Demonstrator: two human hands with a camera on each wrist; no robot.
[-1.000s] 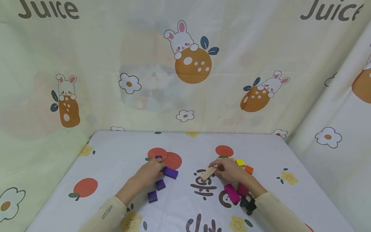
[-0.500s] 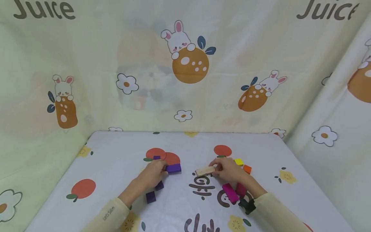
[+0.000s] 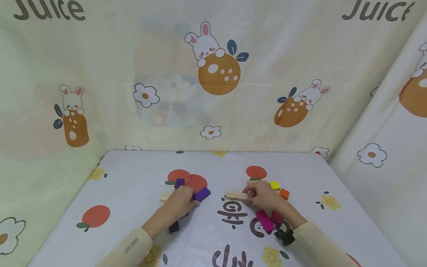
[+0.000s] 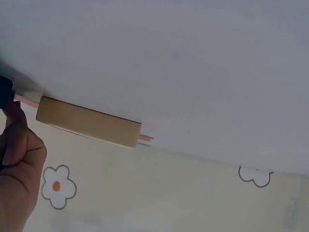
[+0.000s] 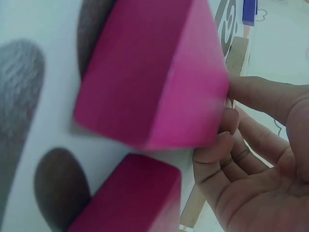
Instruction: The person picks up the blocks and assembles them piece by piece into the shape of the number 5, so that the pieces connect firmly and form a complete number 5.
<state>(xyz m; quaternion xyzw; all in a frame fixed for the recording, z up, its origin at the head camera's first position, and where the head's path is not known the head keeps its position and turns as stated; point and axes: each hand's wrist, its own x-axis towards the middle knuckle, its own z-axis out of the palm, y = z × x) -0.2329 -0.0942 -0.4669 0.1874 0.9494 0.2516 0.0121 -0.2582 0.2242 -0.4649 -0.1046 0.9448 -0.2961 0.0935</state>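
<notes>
left hand (image 3: 179,203) pinches purple rectangular block (image 3: 202,194) at 2 o'clock; right hand (image 3: 262,195) pinches pale wooden rectangular block (image 3: 235,195) at 9 o'clock.

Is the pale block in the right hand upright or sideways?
Sideways: the pale block stretches horizontally in the head view, the right hand pinching one end.

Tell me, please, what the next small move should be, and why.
The right hand should probably slide its pale block toward the purple block right of the left hand: the right fingers pinch the pale block's end, and a gap separates the two blocks.
</notes>
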